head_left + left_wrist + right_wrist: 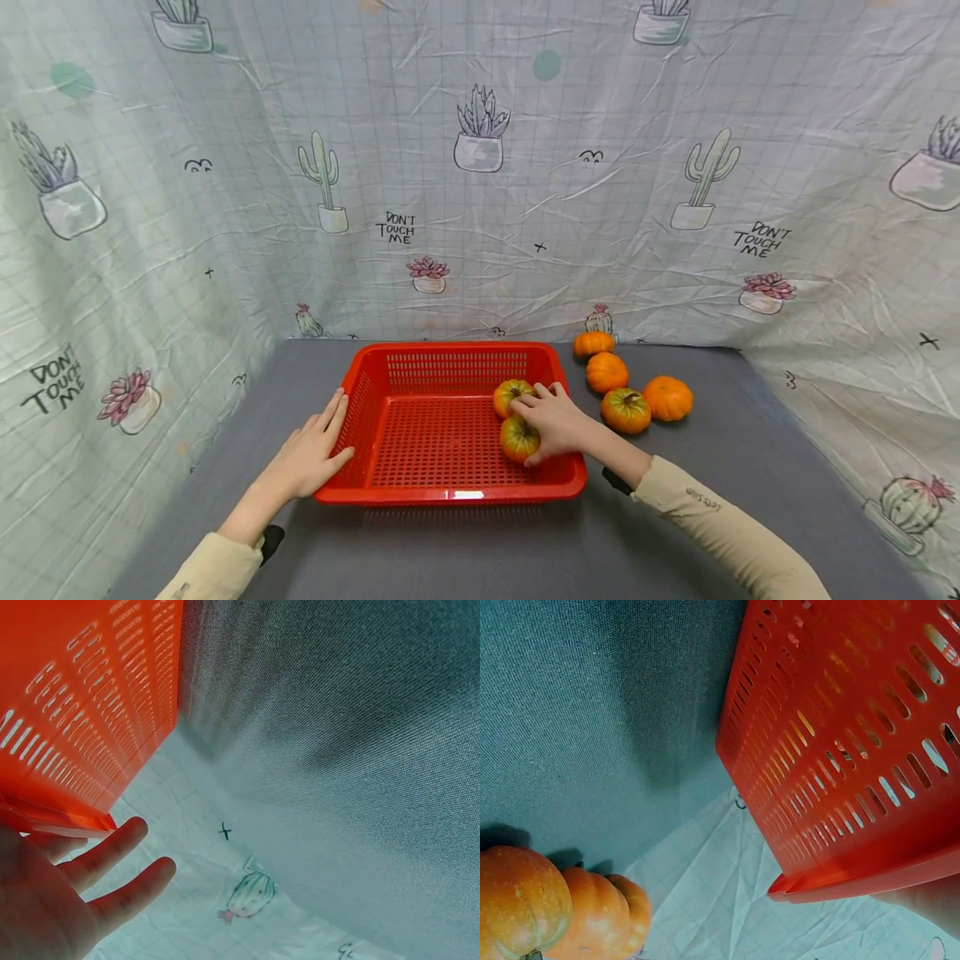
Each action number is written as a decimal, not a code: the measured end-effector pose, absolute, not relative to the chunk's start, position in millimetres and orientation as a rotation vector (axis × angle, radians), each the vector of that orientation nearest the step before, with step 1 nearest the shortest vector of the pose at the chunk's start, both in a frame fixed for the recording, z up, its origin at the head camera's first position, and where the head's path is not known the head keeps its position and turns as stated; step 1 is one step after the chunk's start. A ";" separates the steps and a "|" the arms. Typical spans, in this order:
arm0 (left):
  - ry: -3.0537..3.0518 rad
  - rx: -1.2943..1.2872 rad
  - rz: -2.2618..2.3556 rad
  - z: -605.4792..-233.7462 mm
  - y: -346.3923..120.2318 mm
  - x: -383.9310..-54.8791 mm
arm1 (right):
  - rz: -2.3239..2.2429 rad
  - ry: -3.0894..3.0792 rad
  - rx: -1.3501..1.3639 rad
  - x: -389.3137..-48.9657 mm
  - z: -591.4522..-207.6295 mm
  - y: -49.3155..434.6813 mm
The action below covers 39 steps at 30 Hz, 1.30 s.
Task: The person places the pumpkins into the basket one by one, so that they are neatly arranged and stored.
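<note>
1. Two pumpkins [519, 438] lie in the red basket [450, 492]; only the head view shows the right hand [555, 423] curled over the nearer one.
2. Left hand [307, 457], fingers straight, rests against the basket's left wall.
3. Right wrist view shows pumpkins outside [555, 907].

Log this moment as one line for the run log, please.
left hand: flat against red basket left wall | right hand: gripping green-orange pumpkin inside basket | second pumpkin in basket | four pumpkins on grey table

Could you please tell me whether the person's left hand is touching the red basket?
Touching: in the head view the left hand lies flat, fingers straight, against the left wall of the red basket.
</note>
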<state>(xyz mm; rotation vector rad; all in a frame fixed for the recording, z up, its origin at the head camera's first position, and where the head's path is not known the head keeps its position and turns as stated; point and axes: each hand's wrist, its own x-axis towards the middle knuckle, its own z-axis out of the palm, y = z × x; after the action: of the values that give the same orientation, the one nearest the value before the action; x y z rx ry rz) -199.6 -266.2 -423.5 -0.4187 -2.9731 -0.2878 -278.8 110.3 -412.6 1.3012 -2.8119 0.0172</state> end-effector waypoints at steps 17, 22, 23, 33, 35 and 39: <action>-2.962 -0.418 -0.279 -425.2 -266.4 -200.4 | -0.012 -2.777 1.285 -272.8 -411.2 111.0; -2.968 -0.416 -0.287 -425.2 -266.3 -199.8 | 0.055 -2.684 1.270 -264.4 -404.7 114.2; -2.969 -0.415 -0.289 -425.0 -266.4 -200.0 | 0.059 -2.654 1.264 -262.9 -403.8 115.4; -2.981 -0.422 -0.305 -424.6 -266.0 -201.1 | 0.217 -2.548 1.160 -250.4 -406.0 137.5; -2.981 -0.424 -0.305 -424.3 -266.2 -200.7 | 0.250 -2.533 1.141 -248.5 -407.1 142.6; -2.979 -0.429 -0.303 -423.6 -266.6 -200.8 | 0.311 -2.513 1.102 -245.0 -410.1 151.8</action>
<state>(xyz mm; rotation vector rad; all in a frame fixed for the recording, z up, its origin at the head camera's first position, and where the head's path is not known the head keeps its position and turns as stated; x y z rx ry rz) -200.8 -266.6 -423.6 -0.4287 -2.9790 -0.3032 -245.0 151.8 -410.1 1.1016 -2.5132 0.3112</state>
